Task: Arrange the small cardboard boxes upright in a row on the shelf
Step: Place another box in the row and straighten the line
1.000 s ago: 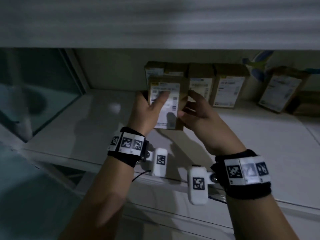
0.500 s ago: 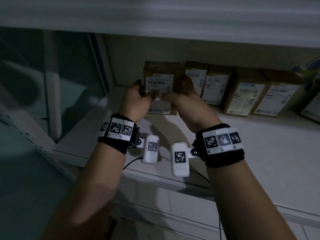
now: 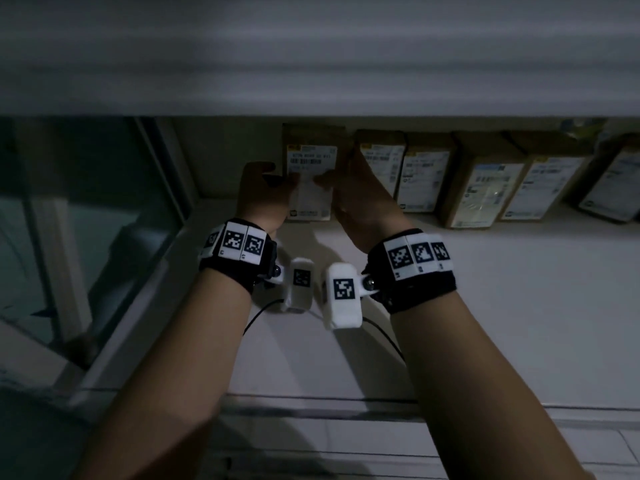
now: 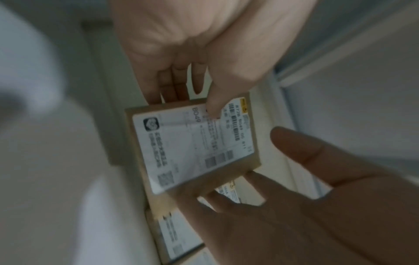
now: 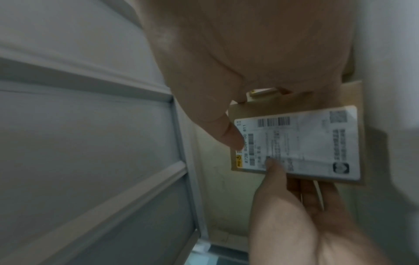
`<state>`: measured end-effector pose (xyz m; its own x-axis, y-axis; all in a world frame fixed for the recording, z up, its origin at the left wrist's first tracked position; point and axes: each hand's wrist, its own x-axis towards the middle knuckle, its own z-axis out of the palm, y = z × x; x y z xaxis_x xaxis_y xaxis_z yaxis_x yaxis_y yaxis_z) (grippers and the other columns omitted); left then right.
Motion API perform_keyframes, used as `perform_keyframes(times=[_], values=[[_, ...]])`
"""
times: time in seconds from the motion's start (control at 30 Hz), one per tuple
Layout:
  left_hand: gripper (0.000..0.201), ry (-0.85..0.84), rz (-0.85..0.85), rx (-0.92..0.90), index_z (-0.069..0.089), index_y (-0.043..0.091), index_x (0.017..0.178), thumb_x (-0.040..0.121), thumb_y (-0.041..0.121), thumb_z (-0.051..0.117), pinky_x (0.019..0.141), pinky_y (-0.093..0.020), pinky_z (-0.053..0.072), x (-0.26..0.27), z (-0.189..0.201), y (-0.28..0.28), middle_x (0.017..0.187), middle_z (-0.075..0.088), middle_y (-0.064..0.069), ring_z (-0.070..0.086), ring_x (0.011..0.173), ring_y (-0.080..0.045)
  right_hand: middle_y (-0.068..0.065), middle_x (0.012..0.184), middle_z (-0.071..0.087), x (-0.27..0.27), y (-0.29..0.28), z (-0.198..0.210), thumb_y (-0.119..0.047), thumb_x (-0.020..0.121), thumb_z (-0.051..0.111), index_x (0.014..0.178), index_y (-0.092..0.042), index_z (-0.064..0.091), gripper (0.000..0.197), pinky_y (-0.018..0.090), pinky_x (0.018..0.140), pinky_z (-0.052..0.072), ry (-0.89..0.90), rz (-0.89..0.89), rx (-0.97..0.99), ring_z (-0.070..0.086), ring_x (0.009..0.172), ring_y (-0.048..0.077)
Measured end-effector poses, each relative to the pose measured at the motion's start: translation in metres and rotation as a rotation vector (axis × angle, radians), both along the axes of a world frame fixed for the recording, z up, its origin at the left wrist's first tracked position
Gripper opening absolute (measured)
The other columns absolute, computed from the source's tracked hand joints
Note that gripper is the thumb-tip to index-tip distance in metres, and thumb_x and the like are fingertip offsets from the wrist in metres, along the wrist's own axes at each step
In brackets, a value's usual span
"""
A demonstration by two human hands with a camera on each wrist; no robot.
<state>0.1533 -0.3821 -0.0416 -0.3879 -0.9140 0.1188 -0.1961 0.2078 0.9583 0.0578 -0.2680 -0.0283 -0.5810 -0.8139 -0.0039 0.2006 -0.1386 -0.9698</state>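
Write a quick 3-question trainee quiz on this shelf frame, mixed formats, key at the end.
1. True or false: the box held at the left end of the row stands upright on the shelf.
2. Multiple choice: how is that box held? A) left hand alone; B) right hand alone; C) both hands, one on each side; D) neither hand touches it.
3. Fill in: the white label of the held box faces ____ the person.

Key
1. True: in the head view it stands on end, in line with the neighbouring box.
2. C: each thumb lies on the label, the fingers reach round the sides.
3. Toward.
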Motion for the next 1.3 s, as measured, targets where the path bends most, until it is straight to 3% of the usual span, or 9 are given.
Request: perform_keyframes(times=[0.13, 0.3, 0.63, 0.77, 0.93, 1.03, 1.1, 1.2, 1.3], values=[[0.021, 0.077, -0.098, 0.077, 0.075, 0.009, 0.097, 0.095, 0.029, 0.071, 0.078, -0.038, 0.064, -0.009, -0.005, -0.004, 0.097, 0.077, -0.010, 0.076, 0.092, -0.029, 0.016, 0.142, 0.066, -0.006, -0.015, -0.008, 0.000, 0.075, 0.071, 0.164, -0.027, 0.030, 0.101, 0.060, 0.106, 0.054, -0.087, -0.041, -0.037, 0.065, 0.128, 0.037], [0.018, 0.141, -0.123, 0.284, 0.075, 0.018, 0.090, 0.093, 0.034, 0.067, 0.091, -0.055, 0.062, -0.011, -0.006, -0.001, 0.103, 0.078, -0.013, 0.076, 0.096, -0.032, 0.017, 0.133, 0.070, -0.011, -0.021, -0.014, -0.002, 0.083, 0.065, 0.158, -0.020, 0.041, 0.081, 0.062, 0.101, 0.056, -0.086, -0.079, -0.005, 0.068, 0.121, 0.039], [0.044, 0.236, -0.260, 0.327, 0.074, 0.018, 0.116, 0.083, 0.046, 0.066, 0.093, -0.053, 0.061, -0.009, -0.016, 0.013, 0.112, 0.078, -0.014, 0.076, 0.102, -0.035, 0.011, 0.108, 0.064, -0.003, -0.001, -0.001, -0.018, 0.103, 0.058, 0.121, -0.009, 0.064, 0.021, 0.031, 0.076, 0.049, -0.144, -0.028, 0.257, 0.062, 0.098, 0.027], [0.032, 0.226, -0.296, 0.346, 0.073, 0.023, 0.117, 0.092, 0.041, 0.063, 0.074, -0.037, 0.059, -0.010, -0.018, 0.013, 0.109, 0.079, -0.006, 0.076, 0.099, -0.028, 0.014, 0.160, 0.041, -0.003, -0.002, -0.001, -0.031, 0.095, 0.064, 0.154, -0.016, 0.047, 0.063, 0.048, 0.099, 0.043, -0.163, -0.011, 0.282, 0.042, 0.147, 0.036], [0.021, 0.197, -0.325, 0.348, 0.067, 0.032, 0.116, 0.099, 0.030, 0.057, 0.059, -0.025, 0.053, -0.013, -0.020, 0.015, 0.104, 0.077, 0.001, 0.074, 0.084, -0.014, 0.013, 0.154, 0.048, -0.009, 0.001, -0.002, -0.024, 0.104, 0.055, 0.106, -0.025, 0.069, 0.014, 0.057, 0.119, 0.035, -0.259, -0.015, 0.252, 0.049, 0.137, 0.032], [0.036, 0.203, -0.315, 0.385, 0.070, 0.023, 0.122, 0.090, 0.037, 0.066, 0.060, -0.029, 0.056, -0.014, -0.024, 0.014, 0.110, 0.079, -0.008, 0.076, 0.096, -0.028, 0.013, 0.160, 0.041, -0.003, 0.003, -0.001, -0.027, 0.101, 0.058, 0.125, -0.022, 0.065, 0.025, 0.058, 0.114, 0.039, -0.267, -0.011, 0.236, 0.042, 0.145, 0.034], [0.033, 0.222, -0.291, 0.493, 0.075, 0.018, 0.109, 0.088, 0.042, 0.069, 0.072, -0.032, 0.058, -0.012, -0.024, 0.013, 0.095, 0.082, -0.006, 0.078, 0.092, -0.028, 0.013, 0.161, 0.039, -0.002, 0.009, -0.002, -0.032, 0.096, 0.061, 0.145, -0.021, 0.055, 0.050, 0.060, 0.107, 0.044, -0.291, -0.022, 0.234, 0.041, 0.148, 0.037], [0.030, 0.317, -0.216, 0.585, 0.060, 0.020, 0.075, 0.102, 0.032, 0.055, 0.050, -0.021, 0.041, -0.007, -0.023, 0.009, 0.045, 0.060, 0.008, 0.054, 0.038, -0.009, 0.014, 0.144, 0.044, -0.005, 0.025, -0.002, -0.026, 0.104, 0.057, 0.118, -0.024, 0.066, 0.017, 0.071, 0.108, 0.042, -0.314, -0.005, 0.166, 0.048, 0.139, 0.044], [0.037, 0.321, -0.185, 0.616, 0.048, 0.024, 0.067, 0.103, 0.030, 0.050, 0.049, -0.024, 0.036, -0.002, -0.022, 0.007, 0.040, 0.047, 0.009, 0.039, 0.045, -0.013, 0.017, 0.140, 0.051, -0.006, 0.045, -0.004, -0.028, 0.107, 0.053, 0.117, -0.023, 0.065, 0.017, 0.070, 0.113, 0.039, -0.268, -0.016, 0.150, 0.054, 0.135, 0.041]])
